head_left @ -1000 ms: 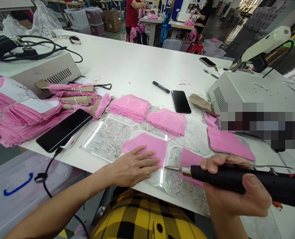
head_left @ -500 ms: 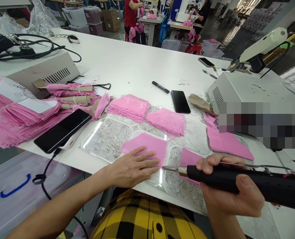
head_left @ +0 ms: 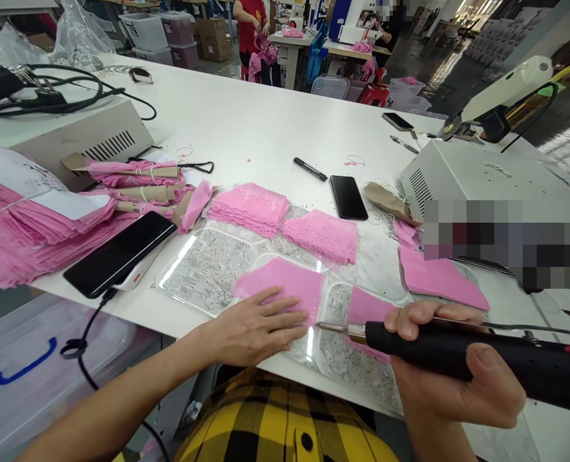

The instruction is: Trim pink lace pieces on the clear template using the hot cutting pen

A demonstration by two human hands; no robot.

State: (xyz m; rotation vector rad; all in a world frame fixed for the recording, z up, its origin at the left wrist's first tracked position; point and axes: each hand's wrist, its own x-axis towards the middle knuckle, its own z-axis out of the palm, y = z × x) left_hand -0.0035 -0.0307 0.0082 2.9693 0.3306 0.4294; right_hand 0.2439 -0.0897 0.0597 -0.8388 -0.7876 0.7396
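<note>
1. My left hand (head_left: 256, 327) lies flat, palm down, with the fingers loosely spread on the near edge of a pink fabric piece (head_left: 289, 282). It grips nothing and only presses.
2. That piece rests on a scuffed clear plate (head_left: 208, 263) at the near edge of the white table (head_left: 246, 122). My fingers cover its near corner.
3. My right hand (head_left: 452, 385) is wrapped around a black tool (head_left: 458, 356), forefinger on top and thumb along the side. The tool's rear end runs off the right edge.
4. Its metal tip (head_left: 333, 327) points left, just beside my left fingertips and the fabric's near right corner. I cannot tell whether it touches the cloth.
5. A second pink piece (head_left: 364, 305) is partly hidden behind the tool and my knuckles.
6. Two lace stacks (head_left: 251, 206) sit at the plate's far edge.
7. A dark phone (head_left: 121, 250) lies to the left.
8. Part of the white machine box (head_left: 481, 173) on the right is pixelated and unreadable.
</note>
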